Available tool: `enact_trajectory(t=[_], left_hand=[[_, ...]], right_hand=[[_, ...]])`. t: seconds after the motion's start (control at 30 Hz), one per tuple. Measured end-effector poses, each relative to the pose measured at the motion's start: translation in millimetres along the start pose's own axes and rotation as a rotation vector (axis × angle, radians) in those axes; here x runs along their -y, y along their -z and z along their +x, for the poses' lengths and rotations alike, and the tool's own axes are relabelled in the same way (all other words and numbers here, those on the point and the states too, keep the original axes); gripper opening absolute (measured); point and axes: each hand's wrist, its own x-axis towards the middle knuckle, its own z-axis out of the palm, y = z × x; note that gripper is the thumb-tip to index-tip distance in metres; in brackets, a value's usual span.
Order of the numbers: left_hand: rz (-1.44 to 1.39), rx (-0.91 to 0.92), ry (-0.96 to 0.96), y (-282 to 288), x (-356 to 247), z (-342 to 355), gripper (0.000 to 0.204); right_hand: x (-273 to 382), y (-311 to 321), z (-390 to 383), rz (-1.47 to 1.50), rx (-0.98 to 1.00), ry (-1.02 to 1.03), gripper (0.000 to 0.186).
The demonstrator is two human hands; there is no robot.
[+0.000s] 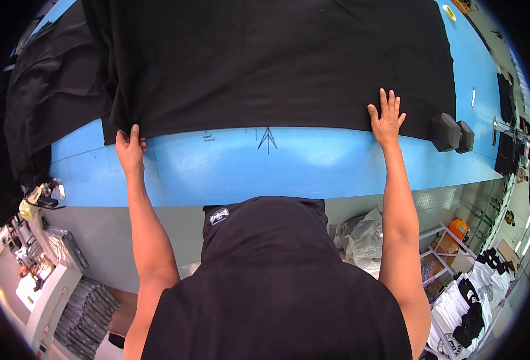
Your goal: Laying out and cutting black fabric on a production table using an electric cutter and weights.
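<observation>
Head view, looking down over a blue counter [313, 165]: a large black garment [265, 60] lies spread flat across it, covering most of the far surface, with its near hem running left to right just beyond a bare blue strip. Its long axis appears to lie across the counter, left to right, though the far edge is out of view, so which end points where cannot be told. The left hand [129, 150] has its grip pressed together, pinching the hem at the garment's near left corner, where the cloth is bunched. The right hand [387, 119] lies flat with fingers spread, palm pressing the hem near the right corner. More black cloth [37, 108] hangs in a heap over the counter's left end, touching the spread piece. Two dark blocks [451, 133] sit just right of the right hand. If one hand pulled harder than the other, the hem would likely skew or wrinkle; the left heap could also drag the corner askew.
</observation>
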Motion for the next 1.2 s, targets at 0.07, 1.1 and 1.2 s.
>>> enact_trajectory(t=[0.07,1.1,1.2], left_hand=[[-0.167,0.048,-0.007,-8,-27,-7,0.023],[0.546,-0.061,-0.390,-3,6,-8,0.041],[0.577,-0.042,-0.397,1,10,-6,0.042]], right_hand=[[9,2,-4,0.007,0.002,-0.012,0.072],[185,-18,-24,0.064,-0.027,0.076,0.079],[266,-30,-22,0.102,-0.096,0.207,0.078]])
